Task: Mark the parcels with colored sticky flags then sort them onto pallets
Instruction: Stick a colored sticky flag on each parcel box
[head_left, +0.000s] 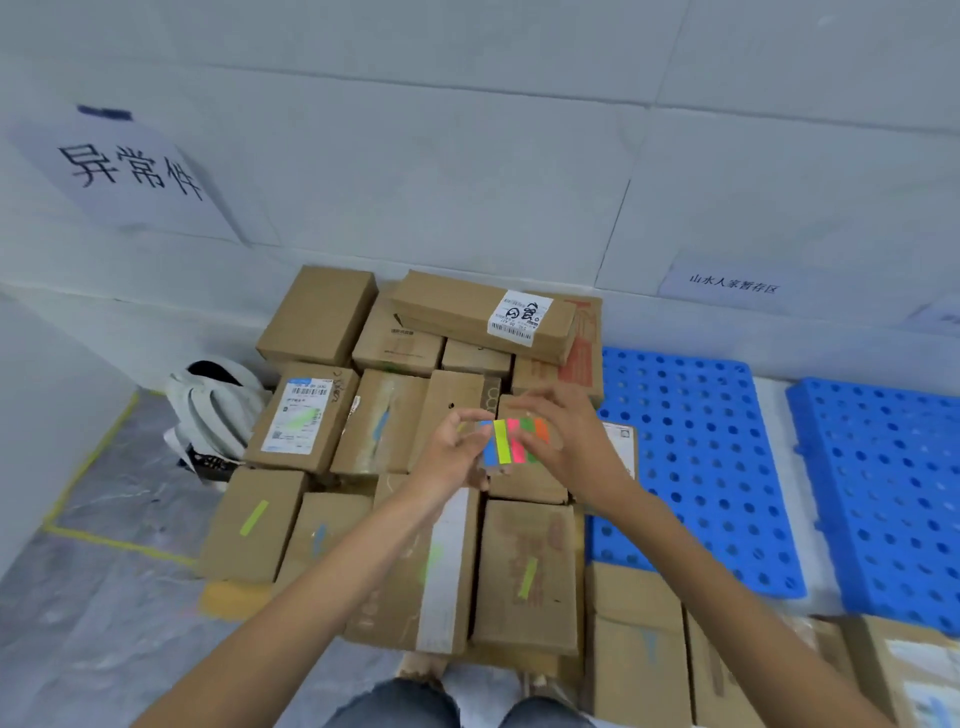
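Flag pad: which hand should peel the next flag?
Probably right hand: its fingers sit on the pink-to-orange strips of the flag pad, while the left hand grips its blue edge, steadying it.

You're facing two wall signs: big sheet (130, 166) reads 异常件, small sheet (732, 286) reads 山水人家暂存区. Parcel labels (519, 317) too blurred.

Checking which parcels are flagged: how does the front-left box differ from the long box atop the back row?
The front-left box bears a yellow-green flag, no label visible; the long box bears a white label with black scribble, no flag visible. The front-left box sits low; the long box rests on others. Both are brown cardboard.
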